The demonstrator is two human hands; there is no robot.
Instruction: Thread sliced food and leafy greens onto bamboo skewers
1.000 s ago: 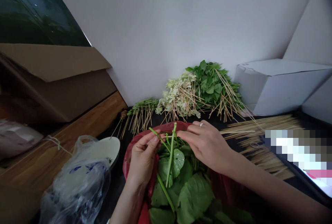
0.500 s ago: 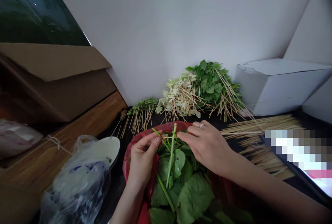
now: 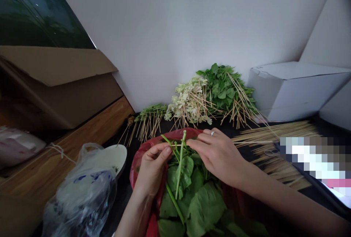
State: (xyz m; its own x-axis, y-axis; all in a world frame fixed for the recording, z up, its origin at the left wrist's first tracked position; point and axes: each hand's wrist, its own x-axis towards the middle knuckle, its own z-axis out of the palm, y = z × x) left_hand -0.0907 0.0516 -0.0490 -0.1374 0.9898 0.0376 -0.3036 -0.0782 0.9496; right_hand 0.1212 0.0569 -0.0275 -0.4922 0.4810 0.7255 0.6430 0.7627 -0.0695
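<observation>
A thin bamboo skewer (image 3: 179, 145) lies level between my hands, passing through or against several green stems. My right hand (image 3: 219, 153), a ring on one finger, grips the skewer, whose long end sticks out to the right. With thumb and forefinger my left hand (image 3: 153, 167) pinches the skewer's left end, close beside the stems. One thick pale-green stem (image 3: 180, 167) stands across the skewer, and leafy greens (image 3: 205, 207) hang and lie below it. The greens fill a red plastic bag (image 3: 137, 160), open beneath both hands.
Against the wall lie skewered leafy greens (image 3: 223, 87), pale cabbage skewers (image 3: 186, 100) and thin green skewers (image 3: 152, 111). Loose bamboo skewers (image 3: 285, 131) are at right, near a blurred-out screen (image 3: 318, 167) and white box (image 3: 301, 90). Left: bowl (image 3: 119, 154), clear plastic bag (image 3: 82, 193), cardboard box (image 3: 63, 94).
My left fingertips have shifted slightly along the skewer near the stems. The thick stem has tipped a little to the left, and my right hand has barely moved.
</observation>
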